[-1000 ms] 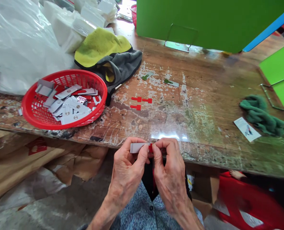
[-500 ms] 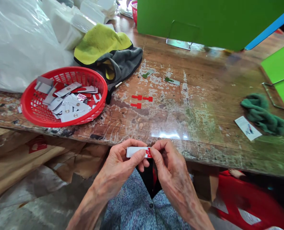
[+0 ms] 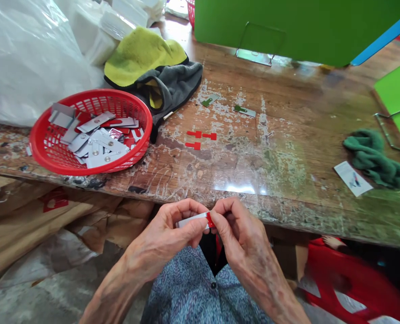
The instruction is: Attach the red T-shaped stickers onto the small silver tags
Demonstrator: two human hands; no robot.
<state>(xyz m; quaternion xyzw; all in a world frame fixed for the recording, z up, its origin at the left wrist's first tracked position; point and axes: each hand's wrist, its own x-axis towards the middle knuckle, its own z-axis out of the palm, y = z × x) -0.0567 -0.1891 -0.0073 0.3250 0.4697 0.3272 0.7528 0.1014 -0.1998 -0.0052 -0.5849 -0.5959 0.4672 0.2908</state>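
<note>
A small flat white strip with a red end (image 3: 190, 219) is held just in front of the table edge. My left hand (image 3: 171, 231) pinches its white part between thumb and fingers. At the red end, my right hand (image 3: 241, 236) has thumb and forefinger closed on it; the fingertips hide part of that end. Several red T-shaped pieces (image 3: 193, 146) lie on the table beyond my hands. To the left, a red plastic basket (image 3: 39, 155) contains several white and red strips (image 3: 107, 141), some bearing round metal dots.
A yellow and grey cloth (image 3: 146, 56) lies behind the basket, near clear plastic bags (image 3: 24, 58). Two green-and-silver pieces (image 3: 245, 111) rest mid-table. On the right are a printed card (image 3: 352, 178) and a green cloth (image 3: 377, 157). A green board (image 3: 288, 27) stands at the back.
The strip has tilted, its red end now higher than its left end, and less of its face shows. My left fingers have curled further over it. The view has shifted slightly.
</note>
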